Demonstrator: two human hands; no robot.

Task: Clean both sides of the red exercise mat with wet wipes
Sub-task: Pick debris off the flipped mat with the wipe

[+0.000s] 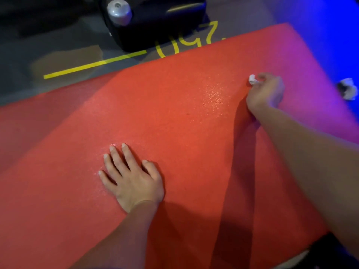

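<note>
A red mat [174,113] lies flat on a dark gym floor [23,55], its long axis running from lower left toward the upper right of the head view, and a person kneels over it mid-clean. The left hand [134,181] rests on the near part of the mat with fingers straight and spread, holding nothing, apparently pinning the mat in place. The right hand [266,92] reaches well ahead to the far right, fingers curled round a small bunched white wipe [252,79] that it presses to the surface. A wet sheen [213,94] glistens just left of that hand, suggesting the strip there is already wiped; the darker stretch at far left looks dry, though the light makes that uncertain. The wiping hand is the nearer to the mat's far edge, so the next stroke likely sweeps along or back across the width. Another crumpled white wad [347,91] sits off the mat's right edge under blue light. A black machine base [155,26] and a yellow floor line [93,65] lie beyond. No containers are visible. The underside seems still to come.
</note>
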